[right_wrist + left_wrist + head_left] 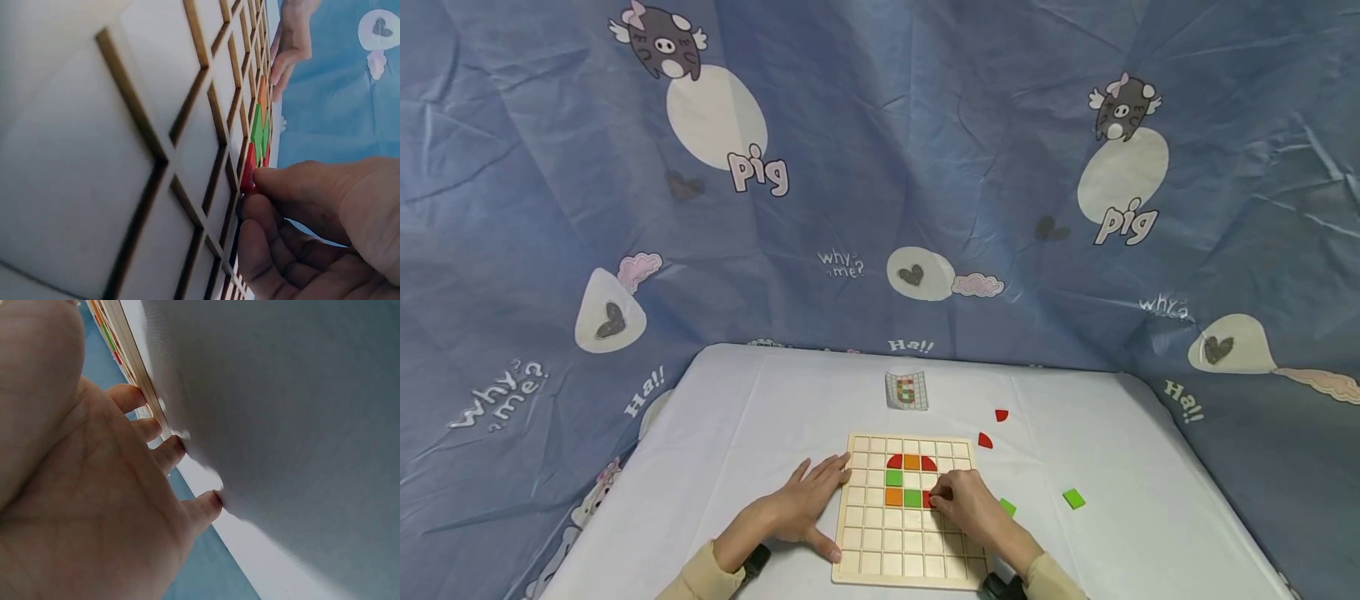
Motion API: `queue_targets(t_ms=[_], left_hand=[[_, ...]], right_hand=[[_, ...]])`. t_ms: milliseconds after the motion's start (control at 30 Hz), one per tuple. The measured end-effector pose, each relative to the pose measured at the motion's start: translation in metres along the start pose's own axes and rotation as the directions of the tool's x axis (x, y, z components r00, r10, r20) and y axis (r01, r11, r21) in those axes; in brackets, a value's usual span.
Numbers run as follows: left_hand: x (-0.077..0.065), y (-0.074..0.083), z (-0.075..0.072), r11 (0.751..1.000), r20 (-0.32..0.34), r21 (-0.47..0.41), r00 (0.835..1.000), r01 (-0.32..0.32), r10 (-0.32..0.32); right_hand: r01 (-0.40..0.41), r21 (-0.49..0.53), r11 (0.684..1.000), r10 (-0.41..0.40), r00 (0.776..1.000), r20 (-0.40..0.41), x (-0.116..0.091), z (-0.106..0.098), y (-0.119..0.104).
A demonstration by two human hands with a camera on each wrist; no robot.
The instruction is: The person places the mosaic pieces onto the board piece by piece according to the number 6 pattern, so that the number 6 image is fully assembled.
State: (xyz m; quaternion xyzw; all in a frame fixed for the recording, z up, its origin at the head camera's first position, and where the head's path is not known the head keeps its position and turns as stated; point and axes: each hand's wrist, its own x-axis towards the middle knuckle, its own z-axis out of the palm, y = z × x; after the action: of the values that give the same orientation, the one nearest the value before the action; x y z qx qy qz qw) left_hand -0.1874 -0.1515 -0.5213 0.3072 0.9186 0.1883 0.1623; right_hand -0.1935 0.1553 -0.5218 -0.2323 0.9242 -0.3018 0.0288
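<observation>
A wooden grid board [892,567] lies on the white table. My left hand [801,504] is spread along its left side, fingers straight, fingertips and thumb at the rim. In the left wrist view, the fingers [169,453] reach the board's side edge. My right hand [972,507] pinches a red piece [248,167] between thumb and fingertip, at a cell right of a green square [912,498]. Its exact shape is partly hidden by the fingers. Also in the grid sit two orange squares [912,462], another green square [893,478] and two red quarter-round pieces [928,463].
Behind the board lies a small pattern card [906,391]. Two red quarter-round pieces [985,441] lie loose to the right. One green square [1073,499] rests farther right, and another green piece [1008,507] is partly hidden by the right hand. A blue printed cloth [850,208] hangs behind the table.
</observation>
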Motion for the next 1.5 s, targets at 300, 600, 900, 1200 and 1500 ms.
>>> queue_targets(t_ms=[300, 600, 900, 1200, 1500], left_hand=[[-0.001, 0.003, -0.002, 1.0, 0.001, 0.004, 1.0, -0.006, 0.006], [-0.001, 0.0, 0.001, 1.0, -0.011, 0.012, 1.0, -0.024, 0.024], [-0.001, -0.002, 0.001, 1.0, -0.007, -0.006, 1.0, -0.029, 0.029], [-0.001, -0.001, 0.001, 1.0, -0.005, -0.005, 1.0, -0.021, 0.021], [-0.002, -0.001, 0.002, 1.0, -0.003, 0.007, 1.0, -0.023, 0.023]], right_hand=[[-0.024, 0.028, 0.999, 0.025, 0.999, -0.033, -0.003, -0.007, 0.005], [-0.083, 0.017, 0.996, 0.084, 0.987, -0.138, -0.004, -0.027, 0.022], [-0.236, 0.016, 0.972, 0.23, 0.927, -0.295, -0.001, -0.049, 0.058], [-0.306, -0.002, 0.952, 0.295, 0.922, -0.252, -0.007, -0.062, 0.082], [-0.345, -0.005, 0.939, 0.341, 0.93, -0.139, -0.035, -0.066, 0.08]])
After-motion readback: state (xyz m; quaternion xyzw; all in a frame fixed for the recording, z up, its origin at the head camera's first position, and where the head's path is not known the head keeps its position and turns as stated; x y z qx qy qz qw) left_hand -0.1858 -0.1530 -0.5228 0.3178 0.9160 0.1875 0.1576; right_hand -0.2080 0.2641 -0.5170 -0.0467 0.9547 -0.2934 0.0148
